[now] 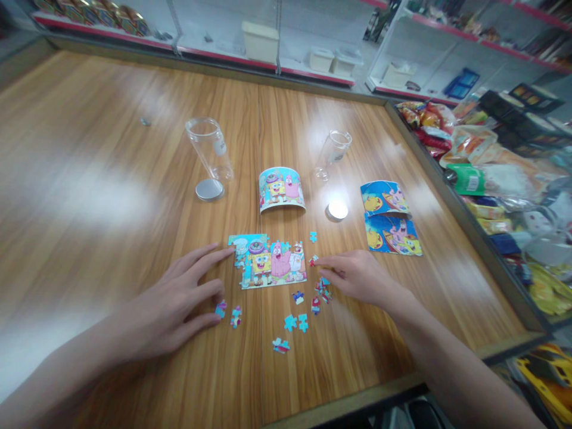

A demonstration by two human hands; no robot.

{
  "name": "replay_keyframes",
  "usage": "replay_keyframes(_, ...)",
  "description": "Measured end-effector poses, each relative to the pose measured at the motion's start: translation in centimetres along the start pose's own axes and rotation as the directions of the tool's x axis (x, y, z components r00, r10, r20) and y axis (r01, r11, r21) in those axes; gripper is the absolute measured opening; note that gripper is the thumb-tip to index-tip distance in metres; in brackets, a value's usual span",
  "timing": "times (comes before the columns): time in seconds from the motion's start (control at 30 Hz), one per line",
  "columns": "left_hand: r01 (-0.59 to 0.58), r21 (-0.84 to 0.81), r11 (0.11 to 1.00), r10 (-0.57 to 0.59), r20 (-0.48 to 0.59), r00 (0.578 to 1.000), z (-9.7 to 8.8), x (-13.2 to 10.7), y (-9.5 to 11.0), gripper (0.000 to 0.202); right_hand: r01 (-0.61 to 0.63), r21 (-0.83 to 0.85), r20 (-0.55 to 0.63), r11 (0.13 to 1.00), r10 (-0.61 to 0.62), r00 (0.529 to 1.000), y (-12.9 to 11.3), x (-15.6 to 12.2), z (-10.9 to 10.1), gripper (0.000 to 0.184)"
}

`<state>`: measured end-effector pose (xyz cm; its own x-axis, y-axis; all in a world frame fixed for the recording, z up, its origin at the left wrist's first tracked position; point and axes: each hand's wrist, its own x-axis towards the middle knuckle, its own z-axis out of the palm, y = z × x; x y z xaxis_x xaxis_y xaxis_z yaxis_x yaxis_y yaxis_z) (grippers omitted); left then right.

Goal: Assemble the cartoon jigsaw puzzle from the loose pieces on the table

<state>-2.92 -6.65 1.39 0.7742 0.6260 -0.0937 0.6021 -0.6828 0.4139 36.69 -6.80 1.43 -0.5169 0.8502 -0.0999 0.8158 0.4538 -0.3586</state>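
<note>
A partly assembled cartoon jigsaw puzzle [268, 261] lies on the wooden table [111, 179]. My left hand [179, 301] rests flat beside the puzzle's left edge, fingers spread; its index finger touches the corner, and a loose piece [220, 309] lies by its thumb. My right hand [357, 275] sits at the puzzle's right side, fingertips pinched on a small puzzle piece [313, 260]. Several loose pieces [297, 322] are scattered below the puzzle, and one single piece [313, 236] lies above its right corner.
A curled picture label [281, 189] stands behind the puzzle. Two clear tubes [210, 149] [335, 152] lie with their lids [209, 189] [338, 209] nearby. Two picture sheets [388, 217] lie at right. Snack packets [491, 167] fill a bin past the table's right edge.
</note>
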Motion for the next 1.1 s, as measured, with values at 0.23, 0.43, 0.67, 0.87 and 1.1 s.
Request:
replay_keyframes(0.23,-0.001,-0.002,1.000,0.001,-0.008,1.000,0.1,0.1,-0.1,0.016,-0.059,-0.006,-0.084,0.998,0.059,0.995,0.4,0.2,0.5,0.029)
replay_keyframes(0.43,0.012,-0.019,1.000,-0.012,0.003,1.000,-0.4,0.4,0.4,0.014,-0.089,0.001,-0.086,0.996,0.089,0.992,-0.6,0.5,0.6,0.026)
replay_keyframes(0.67,0.020,-0.057,0.998,-0.020,0.011,1.000,-0.7,0.3,0.6,0.012,-0.102,0.005,-0.096,0.995,0.102,0.990,-0.6,0.6,0.9,0.019)
replay_keyframes(0.87,0.007,-0.029,1.000,-0.008,-0.009,1.000,-0.4,0.3,0.5,0.014,-0.140,0.016,-0.075,0.990,0.141,0.987,-0.6,0.7,0.7,0.016)
replay_keyframes(1.1,-0.003,-0.031,1.000,0.002,-0.008,1.000,-0.2,0.3,0.3,0.012,-0.168,-0.009,-0.070,0.986,0.167,0.983,-0.9,0.9,0.3,0.018)
